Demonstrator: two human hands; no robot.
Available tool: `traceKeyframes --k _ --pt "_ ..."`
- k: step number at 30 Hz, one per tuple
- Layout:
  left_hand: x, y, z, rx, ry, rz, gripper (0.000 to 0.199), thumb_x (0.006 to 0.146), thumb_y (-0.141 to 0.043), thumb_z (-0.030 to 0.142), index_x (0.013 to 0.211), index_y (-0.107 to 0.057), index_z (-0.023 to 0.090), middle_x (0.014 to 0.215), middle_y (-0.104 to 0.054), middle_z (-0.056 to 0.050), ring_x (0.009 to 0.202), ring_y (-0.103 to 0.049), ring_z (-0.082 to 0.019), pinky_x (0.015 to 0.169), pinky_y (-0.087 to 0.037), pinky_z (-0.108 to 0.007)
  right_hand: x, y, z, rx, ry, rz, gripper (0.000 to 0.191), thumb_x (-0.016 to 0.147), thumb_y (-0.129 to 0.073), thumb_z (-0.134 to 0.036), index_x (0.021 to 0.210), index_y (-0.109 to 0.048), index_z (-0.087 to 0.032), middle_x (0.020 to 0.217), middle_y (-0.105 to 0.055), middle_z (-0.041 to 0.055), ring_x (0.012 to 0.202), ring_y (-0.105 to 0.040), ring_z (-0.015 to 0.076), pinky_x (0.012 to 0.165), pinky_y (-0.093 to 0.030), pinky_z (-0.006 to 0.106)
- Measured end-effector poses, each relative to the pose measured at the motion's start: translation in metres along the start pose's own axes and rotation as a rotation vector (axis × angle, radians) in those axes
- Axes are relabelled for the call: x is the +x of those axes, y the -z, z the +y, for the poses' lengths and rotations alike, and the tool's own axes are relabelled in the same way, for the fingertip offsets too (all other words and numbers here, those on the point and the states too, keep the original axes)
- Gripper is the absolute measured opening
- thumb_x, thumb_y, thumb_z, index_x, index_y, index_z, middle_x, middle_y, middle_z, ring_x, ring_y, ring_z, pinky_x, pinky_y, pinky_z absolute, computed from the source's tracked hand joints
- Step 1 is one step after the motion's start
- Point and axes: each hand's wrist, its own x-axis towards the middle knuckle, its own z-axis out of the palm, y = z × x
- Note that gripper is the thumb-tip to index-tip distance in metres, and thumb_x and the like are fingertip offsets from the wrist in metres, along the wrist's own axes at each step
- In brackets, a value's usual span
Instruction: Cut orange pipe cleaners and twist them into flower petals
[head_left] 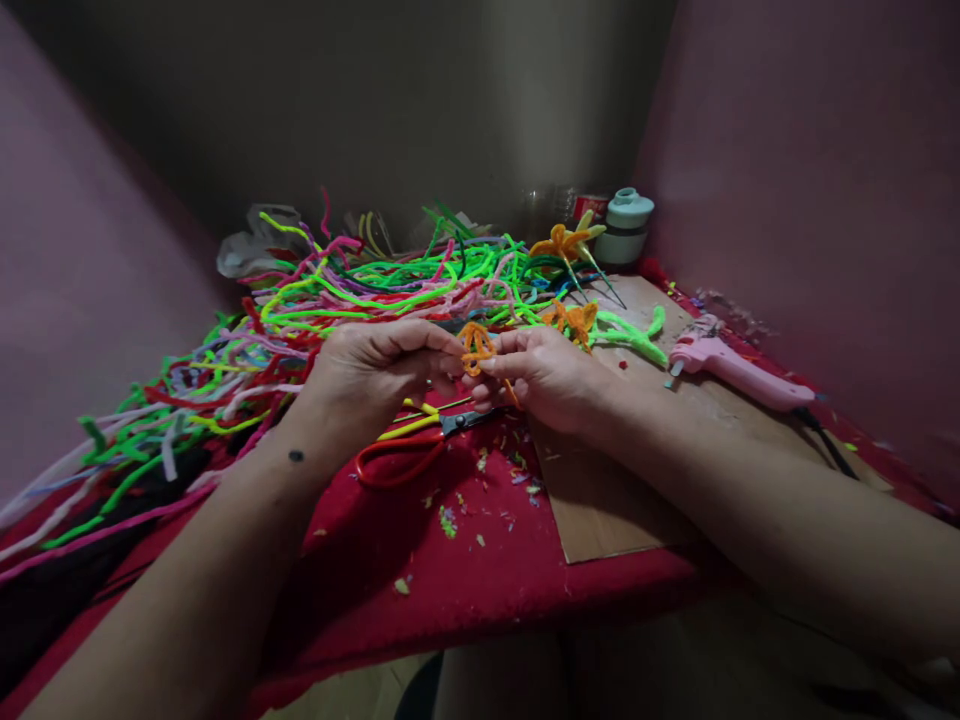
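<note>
An orange pipe cleaner [475, 340], bent into several small loops, is held between my two hands above the table. My left hand [382, 365] pinches its left side between thumb and fingers. From the other side, my right hand [541, 372] grips it with thumb and forefinger, and a loose orange end hangs below. Red-handled scissors [405, 460] lie on the cloth under my hands, their blades partly hidden. Just behind my right hand rests an orange pipe-cleaner flower [574, 322] beside a bent bright green pipe cleaner [634, 335].
A large heap of coloured pipe cleaners [375, 285] spreads over the back and left. A pink glue gun [742, 370] lies on brown cardboard [600, 510] at right. Behind it stand stemmed flowers [564, 243] and a pale blue container [625, 225]. Fluff scraps dot the red cloth [450, 580].
</note>
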Motion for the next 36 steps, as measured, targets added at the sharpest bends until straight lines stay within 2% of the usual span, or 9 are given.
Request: traceKeyframes --k 4,7,14,18,23,26,30,36 --pt "0.003 0.002 -0.004 0.436 -0.312 -0.031 0.018 0.084 -0.050 0.031 0.079 -0.065 0.021 0.080 -0.066 -0.003 0.071 -0.059 -0.014 0.068 -0.044 -0.025 0.000 -0.001 -0.001 0.002 -0.014 0.014 0.021 0.076 -0.052 0.001 0.061 -0.051 -0.013 0.057 -0.060 0.0034 0.049 -0.056 0.0105 0.054 -0.050 0.026" --pt "0.005 0.005 -0.004 0.647 -0.429 -0.077 0.022 0.086 -0.044 0.026 0.080 -0.063 0.017 0.079 -0.063 -0.005 0.069 -0.056 -0.014 0.066 -0.041 -0.024 0.000 -0.001 0.000 -0.022 -0.013 0.024 0.024 0.076 -0.051 0.001 0.058 -0.050 -0.014 0.053 -0.057 0.0020 0.047 -0.056 0.0110 0.053 -0.051 0.027" --pt "0.001 0.002 -0.009 0.924 -0.496 -0.089 0.024 0.087 -0.038 0.020 0.079 -0.060 0.015 0.079 -0.058 -0.006 0.067 -0.055 -0.015 0.060 -0.040 -0.026 0.000 -0.001 0.004 -0.113 -0.014 0.022 0.022 0.073 -0.054 -0.003 0.056 -0.050 -0.015 0.051 -0.059 0.0036 0.046 -0.057 0.0115 0.048 -0.051 0.024" --pt "-0.005 -0.004 -0.008 1.046 -0.511 -0.156 0.019 0.081 -0.042 0.012 0.082 -0.061 0.015 0.082 -0.057 -0.007 0.069 -0.056 -0.016 0.059 -0.042 -0.026 -0.001 -0.001 0.005 -0.170 -0.057 0.045 0.018 0.074 -0.054 -0.004 0.059 -0.052 -0.014 0.054 -0.062 0.0048 0.044 -0.056 0.0111 0.043 -0.050 0.022" --pt "-0.011 -0.015 -0.003 1.139 -0.557 -0.141 0.019 0.079 -0.042 0.008 0.083 -0.060 0.013 0.081 -0.056 -0.009 0.072 -0.057 -0.021 0.059 -0.043 -0.030 -0.001 -0.001 0.008 -0.220 -0.055 0.078 0.014 0.071 -0.056 -0.004 0.065 -0.052 -0.016 0.054 -0.059 0.0015 0.041 -0.055 0.0109 0.041 -0.049 0.023" --pt "-0.014 -0.019 -0.002 1.155 -0.576 -0.130 0.021 0.079 -0.040 0.005 0.084 -0.058 0.014 0.080 -0.056 -0.009 0.071 -0.058 -0.021 0.057 -0.042 -0.029 -0.001 0.000 0.009 -0.243 -0.008 0.089 0.015 0.071 -0.057 -0.005 0.067 -0.050 -0.017 0.053 -0.054 -0.0014 0.042 -0.051 0.0098 0.040 -0.045 0.022" --pt "-0.015 -0.022 0.000 1.119 -0.579 -0.103 0.026 0.081 -0.035 0.004 0.095 -0.055 0.011 0.079 -0.057 -0.008 0.070 -0.059 -0.021 0.056 -0.043 -0.029 -0.003 0.000 0.009 -0.297 0.099 0.040 0.013 0.069 -0.058 -0.008 0.066 -0.050 -0.018 0.061 -0.054 -0.0009 0.045 -0.047 0.0082 0.042 -0.041 0.022" --pt "-0.017 -0.030 0.008 1.084 -0.434 -0.059 0.034 0.085 -0.032 0.007 0.114 -0.049 0.008 0.084 -0.062 -0.012 0.069 -0.062 -0.021 0.058 -0.048 -0.029 -0.008 -0.003 0.007 -0.311 0.289 -0.005 0.009 0.065 -0.055 -0.009 0.065 -0.051 -0.017 0.063 -0.052 -0.0039 0.053 -0.045 0.0074 0.048 -0.038 0.020"
